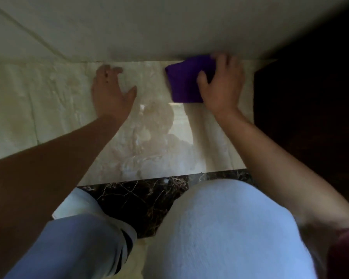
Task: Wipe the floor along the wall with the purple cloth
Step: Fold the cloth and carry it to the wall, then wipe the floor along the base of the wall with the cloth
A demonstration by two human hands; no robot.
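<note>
A folded purple cloth [183, 81] lies flat on the glossy beige marble floor [65, 109], its far edge against the foot of the pale wall [149, 29]. My right hand [223, 85] presses down on the cloth's right side, fingers spread over it and thumb on its near part. My left hand [111, 91] rests flat on the bare floor to the left of the cloth, fingers apart, holding nothing. A gap of floor separates the left hand from the cloth.
A dark wooden surface [310, 97] stands on the right, close beside my right hand. A band of dark veined marble [141, 198] runs across the floor near me. My knees in light trousers [230, 228] fill the bottom of the view.
</note>
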